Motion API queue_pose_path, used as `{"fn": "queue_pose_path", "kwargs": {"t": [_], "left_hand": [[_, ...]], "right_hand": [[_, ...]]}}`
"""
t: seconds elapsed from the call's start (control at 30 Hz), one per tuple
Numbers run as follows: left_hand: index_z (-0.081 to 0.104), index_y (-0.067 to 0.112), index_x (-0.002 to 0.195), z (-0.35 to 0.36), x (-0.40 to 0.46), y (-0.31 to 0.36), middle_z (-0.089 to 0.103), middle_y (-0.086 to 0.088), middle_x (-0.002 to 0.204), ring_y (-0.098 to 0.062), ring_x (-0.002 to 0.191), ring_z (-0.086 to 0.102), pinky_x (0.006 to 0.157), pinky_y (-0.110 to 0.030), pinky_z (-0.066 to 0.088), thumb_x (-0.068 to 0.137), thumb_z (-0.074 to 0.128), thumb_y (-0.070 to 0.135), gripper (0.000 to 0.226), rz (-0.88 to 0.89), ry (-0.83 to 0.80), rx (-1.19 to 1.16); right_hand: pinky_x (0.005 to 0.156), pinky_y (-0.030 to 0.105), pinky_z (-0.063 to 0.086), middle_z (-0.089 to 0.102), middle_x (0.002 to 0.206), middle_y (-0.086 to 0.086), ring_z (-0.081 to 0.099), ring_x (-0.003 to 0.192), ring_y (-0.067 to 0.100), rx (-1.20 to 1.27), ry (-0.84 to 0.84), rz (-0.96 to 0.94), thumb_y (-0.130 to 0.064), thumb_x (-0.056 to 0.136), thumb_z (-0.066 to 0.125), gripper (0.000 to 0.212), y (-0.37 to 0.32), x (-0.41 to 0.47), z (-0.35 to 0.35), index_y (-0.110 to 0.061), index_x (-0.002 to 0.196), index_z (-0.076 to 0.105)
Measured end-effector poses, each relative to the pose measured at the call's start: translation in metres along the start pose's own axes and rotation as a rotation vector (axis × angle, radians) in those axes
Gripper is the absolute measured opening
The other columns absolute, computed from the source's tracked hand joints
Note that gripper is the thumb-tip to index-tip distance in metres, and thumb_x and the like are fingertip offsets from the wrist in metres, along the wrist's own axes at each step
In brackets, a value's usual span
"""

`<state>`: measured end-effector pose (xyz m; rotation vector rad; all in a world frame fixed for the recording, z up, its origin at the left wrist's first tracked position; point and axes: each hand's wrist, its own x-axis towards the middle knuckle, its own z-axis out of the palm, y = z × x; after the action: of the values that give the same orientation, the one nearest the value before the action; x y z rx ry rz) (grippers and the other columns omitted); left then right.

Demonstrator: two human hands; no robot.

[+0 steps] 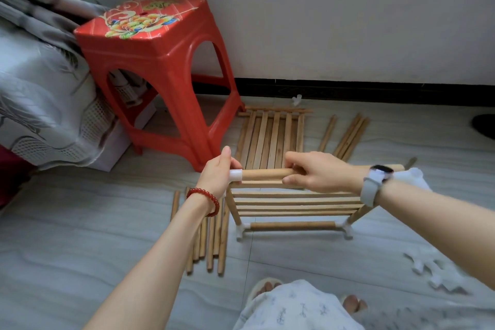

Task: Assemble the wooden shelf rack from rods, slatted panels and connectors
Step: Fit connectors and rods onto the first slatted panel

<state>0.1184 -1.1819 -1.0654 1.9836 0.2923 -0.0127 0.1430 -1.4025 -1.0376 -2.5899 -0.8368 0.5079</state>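
Grey floor tiles (80,222) carry the half-built rack (292,209) at frame centre. Left hand (218,177) pinches a white connector (236,176); right hand (316,173) grips the top rod (263,175), seating it. Next: push straight, firmly.

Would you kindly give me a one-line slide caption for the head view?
Left hand holds a white connector while right hand grips the top rod of the half-built rack.

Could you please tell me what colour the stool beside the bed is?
The stool is red, with a floral seat print; head view.
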Motion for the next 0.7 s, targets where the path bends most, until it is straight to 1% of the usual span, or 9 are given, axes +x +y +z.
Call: {"fn": "queue_pose_path", "kwargs": {"t": [0.07,0.13,0.2,0.27,0.3,0.43,0.5,0.57,0.7], "left_hand": [[0.059,0.017,0.063,0.000,0.003,0.002,0.058,0.007,0.053,-0.007,0.062,0.053,0.058,-0.022,0.036,0.101,0.027,0.038,0.055,-0.034,0.000,-0.026],[0.060,0.016,0.064,0.000,0.006,0.003,0.057,0.008,0.047,-0.003,0.051,0.053,0.052,-0.020,0.037,0.101,0.028,0.038,0.053,-0.061,0.031,-0.047],[0.060,0.015,0.066,0.001,0.008,0.003,0.058,0.007,0.049,0.000,0.047,0.055,0.047,-0.015,0.039,0.101,0.030,0.037,0.051,-0.073,0.051,-0.074],[0.060,0.015,0.066,0.002,0.008,0.002,0.059,0.004,0.054,-0.004,0.054,0.056,0.051,-0.018,0.039,0.101,0.029,0.037,0.051,-0.085,0.065,-0.096],[0.060,0.016,0.065,0.003,0.006,0.001,0.059,0.004,0.055,-0.006,0.057,0.056,0.054,-0.020,0.038,0.101,0.028,0.037,0.052,-0.085,0.075,-0.101],[0.057,0.019,0.061,0.002,0.000,-0.004,0.058,0.008,0.056,0.001,0.057,0.053,0.052,-0.013,0.036,0.101,0.026,0.037,0.054,-0.048,0.118,-0.048],[0.056,0.019,0.062,-0.002,0.000,-0.003,0.057,0.006,0.053,-0.002,0.053,0.050,0.049,-0.018,0.034,0.101,0.024,0.039,0.054,-0.059,0.117,-0.026],[0.055,0.018,0.063,-0.006,0.001,-0.002,0.055,0.004,0.048,-0.006,0.049,0.049,0.048,-0.022,0.033,0.100,0.024,0.041,0.054,-0.081,0.112,-0.030],[0.056,0.017,0.064,-0.012,0.002,0.000,0.057,0.000,0.053,-0.011,0.055,0.051,0.054,-0.026,0.035,0.100,0.024,0.042,0.054,-0.076,0.092,0.009]], "right_hand": [[0.058,0.024,0.042,0.057,0.079,-0.011,0.053,0.066,0.007,-0.296,0.204,-0.069,-0.050,0.093,0.042,0.025,0.006,-0.010,0.009,-0.027,0.101,0.048],[0.055,0.023,0.043,0.059,0.084,-0.010,0.056,0.069,0.010,-0.473,0.347,-0.093,-0.050,0.094,0.035,0.034,0.015,-0.020,0.014,-0.025,0.107,0.053],[0.046,0.023,0.037,0.058,0.073,-0.005,0.054,0.056,0.013,-0.498,0.483,-0.136,-0.045,0.094,0.034,0.039,0.022,-0.028,0.017,-0.017,0.099,0.062],[0.039,0.022,0.033,0.053,0.062,-0.002,0.048,0.044,0.014,-0.510,0.601,-0.226,-0.038,0.094,0.036,0.040,0.024,-0.031,0.019,-0.012,0.089,0.066],[0.037,0.021,0.033,0.052,0.059,-0.002,0.046,0.041,0.015,-0.511,0.614,-0.256,-0.037,0.094,0.036,0.040,0.025,-0.031,0.019,-0.011,0.087,0.066],[0.037,0.023,0.034,0.055,0.058,-0.005,0.047,0.041,0.014,-0.485,0.508,-0.276,-0.042,0.096,0.028,0.046,0.023,-0.023,0.010,-0.015,0.089,0.065],[0.045,0.023,0.035,0.055,0.063,-0.008,0.048,0.048,0.012,-0.431,0.380,-0.210,-0.047,0.096,0.025,0.044,0.020,-0.017,0.002,-0.021,0.097,0.062],[0.051,0.024,0.031,0.050,0.060,-0.010,0.045,0.051,0.009,-0.378,0.275,-0.138,-0.046,0.096,0.032,0.035,0.016,-0.008,-0.004,-0.026,0.101,0.060],[0.052,0.025,0.035,0.053,0.062,-0.009,0.048,0.057,0.008,-0.115,0.030,-0.004,-0.048,0.096,0.039,0.026,0.006,0.004,-0.018,-0.032,0.089,0.059]]}}
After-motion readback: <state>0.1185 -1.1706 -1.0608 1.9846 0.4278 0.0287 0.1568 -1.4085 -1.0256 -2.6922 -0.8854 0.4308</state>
